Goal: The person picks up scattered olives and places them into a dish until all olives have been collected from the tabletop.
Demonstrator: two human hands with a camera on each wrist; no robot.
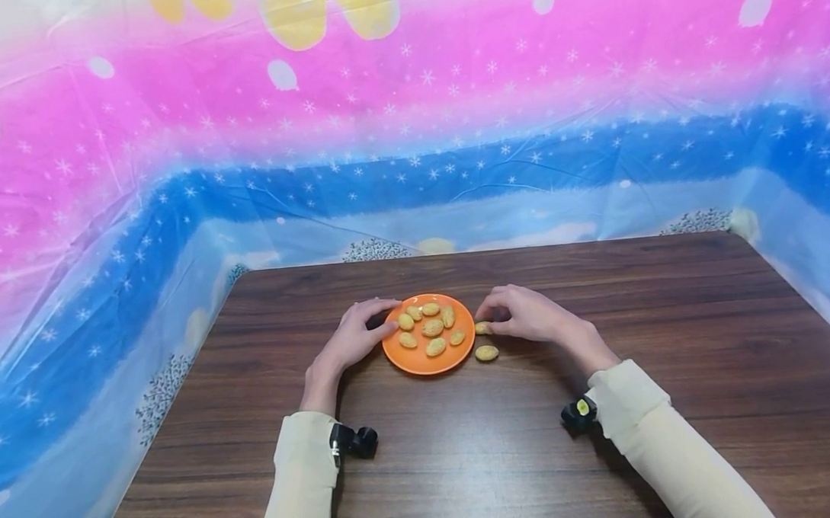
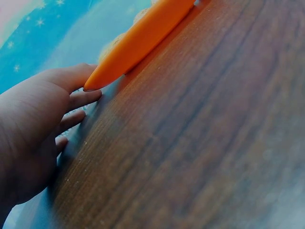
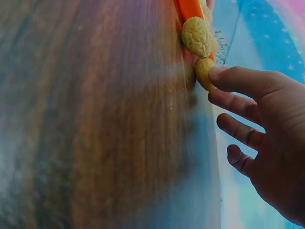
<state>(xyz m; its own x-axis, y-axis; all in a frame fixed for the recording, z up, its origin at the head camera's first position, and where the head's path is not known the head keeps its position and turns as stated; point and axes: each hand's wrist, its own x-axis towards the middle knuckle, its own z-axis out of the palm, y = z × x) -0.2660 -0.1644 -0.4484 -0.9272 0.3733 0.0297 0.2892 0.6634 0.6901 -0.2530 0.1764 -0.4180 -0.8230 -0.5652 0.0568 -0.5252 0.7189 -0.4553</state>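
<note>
An orange plate (image 1: 418, 362) holds several oval, wrinkled, yellow-tan nuts (image 1: 433, 328). At its left edge my left hand (image 1: 350, 336) holds the rim, thumb on the near-left side and index finger reaching along the far-left side. My right hand (image 1: 530, 314) is just right of the plate, its thumb and index finger pinching one nut (image 3: 204, 74) close beside the rim. The other fingers of that hand are spread in the right wrist view. A second loose nut (image 1: 487, 353) lies on the table, nearer to me than the pinched one.
The dark wood-grain table (image 1: 449, 456) extends around the plate. Behind it hangs a pink and blue patterned cloth (image 1: 412, 168), which also runs along the sides. A small black camera is strapped at each cuff.
</note>
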